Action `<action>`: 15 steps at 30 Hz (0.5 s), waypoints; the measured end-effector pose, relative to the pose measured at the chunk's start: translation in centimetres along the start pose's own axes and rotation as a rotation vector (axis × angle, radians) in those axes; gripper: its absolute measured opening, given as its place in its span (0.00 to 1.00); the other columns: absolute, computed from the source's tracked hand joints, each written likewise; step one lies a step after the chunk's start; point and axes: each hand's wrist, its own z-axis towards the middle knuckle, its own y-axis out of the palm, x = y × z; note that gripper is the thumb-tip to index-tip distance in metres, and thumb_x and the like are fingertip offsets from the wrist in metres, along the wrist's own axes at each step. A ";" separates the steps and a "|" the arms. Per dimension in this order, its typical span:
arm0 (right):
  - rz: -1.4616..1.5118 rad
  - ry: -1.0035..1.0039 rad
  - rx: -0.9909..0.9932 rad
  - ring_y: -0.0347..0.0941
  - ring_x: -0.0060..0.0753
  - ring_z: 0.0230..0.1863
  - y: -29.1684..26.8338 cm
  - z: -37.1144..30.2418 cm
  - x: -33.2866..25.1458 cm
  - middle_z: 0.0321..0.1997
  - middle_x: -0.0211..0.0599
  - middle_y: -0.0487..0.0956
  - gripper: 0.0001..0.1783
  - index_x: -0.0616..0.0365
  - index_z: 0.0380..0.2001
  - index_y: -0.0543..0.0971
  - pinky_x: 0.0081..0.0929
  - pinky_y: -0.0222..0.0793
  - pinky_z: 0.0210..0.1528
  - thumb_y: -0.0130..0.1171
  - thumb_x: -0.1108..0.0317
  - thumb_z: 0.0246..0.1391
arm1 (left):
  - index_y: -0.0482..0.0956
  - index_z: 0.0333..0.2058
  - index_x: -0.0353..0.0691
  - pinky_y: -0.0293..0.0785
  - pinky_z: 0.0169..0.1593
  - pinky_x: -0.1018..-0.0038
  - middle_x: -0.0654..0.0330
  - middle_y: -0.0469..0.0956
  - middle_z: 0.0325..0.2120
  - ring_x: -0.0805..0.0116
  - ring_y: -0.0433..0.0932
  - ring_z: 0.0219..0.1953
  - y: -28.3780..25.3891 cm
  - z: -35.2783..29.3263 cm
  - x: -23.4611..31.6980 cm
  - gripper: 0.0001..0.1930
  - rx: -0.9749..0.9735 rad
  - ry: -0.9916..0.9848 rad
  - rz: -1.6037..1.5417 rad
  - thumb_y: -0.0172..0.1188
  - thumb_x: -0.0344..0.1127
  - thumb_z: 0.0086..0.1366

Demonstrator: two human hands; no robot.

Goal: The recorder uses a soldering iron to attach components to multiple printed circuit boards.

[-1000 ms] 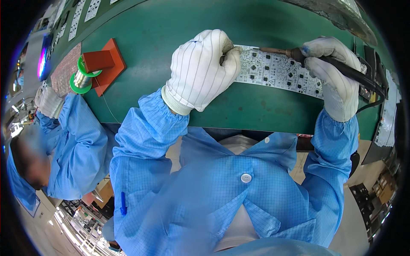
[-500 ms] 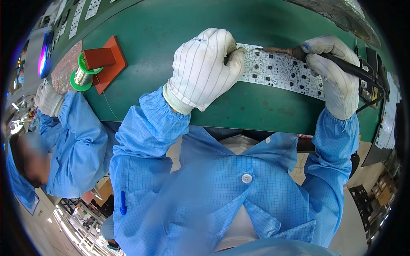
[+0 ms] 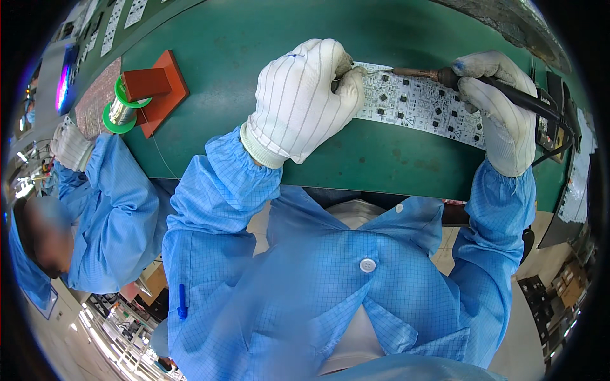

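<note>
A long white circuit board (image 3: 419, 108) with small black parts lies on the green work surface. My left hand (image 3: 302, 101), in a striped white glove, covers the board's left end. Its thumb and fingers are pinched on a thin solder wire (image 3: 375, 71), which pokes out over the board. My right hand (image 3: 502, 111), also gloved, is wrapped around the handle of a soldering iron (image 3: 448, 78). The iron's tip points left, close to the end of the wire at the board's upper edge. Whether tip and wire touch is too small to tell.
To the left, a reddish-brown stand (image 3: 159, 89) holds a green-rimmed solder spool (image 3: 121, 113); its wire trails toward my left sleeve. A co-worker (image 3: 114, 209) sits at the far left. The iron's cable (image 3: 565, 136) curls beside dark equipment at right. A grey metallic object (image 3: 508, 22) overhangs the upper right.
The soldering iron and my right hand have shifted very slightly right. My left hand stays nearly in place, still pinched.
</note>
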 end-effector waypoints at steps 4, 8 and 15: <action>-0.307 -0.030 0.038 0.80 0.37 0.42 -0.3 -1.9 2.8 0.41 0.41 0.82 0.16 0.63 0.36 0.83 0.27 0.76 0.41 0.62 0.80 0.39 | 0.73 0.25 0.41 0.73 0.26 0.69 0.60 0.75 0.19 0.59 0.75 0.20 -0.4 0.4 0.4 0.06 0.031 -0.061 -0.031 0.63 0.30 0.52; -0.485 -0.275 -0.021 0.79 0.31 0.32 -0.7 -1.0 2.4 0.40 0.42 0.80 0.13 0.66 0.36 0.82 0.23 0.74 0.32 0.60 0.82 0.43 | 0.74 0.26 0.41 0.73 0.25 0.70 0.61 0.75 0.19 0.62 0.74 0.19 -1.1 0.7 0.7 0.05 0.173 -0.107 -0.104 0.62 0.25 0.53; 0.050 0.111 0.143 0.76 0.23 0.32 -0.3 -0.6 -1.8 0.38 0.34 0.81 0.07 0.64 0.35 0.82 0.20 0.71 0.33 0.59 0.74 0.54 | 0.75 0.27 0.39 0.75 0.30 0.69 0.58 0.77 0.23 0.59 0.77 0.25 -1.3 1.1 -1.0 0.05 0.093 0.156 0.240 0.62 0.29 0.59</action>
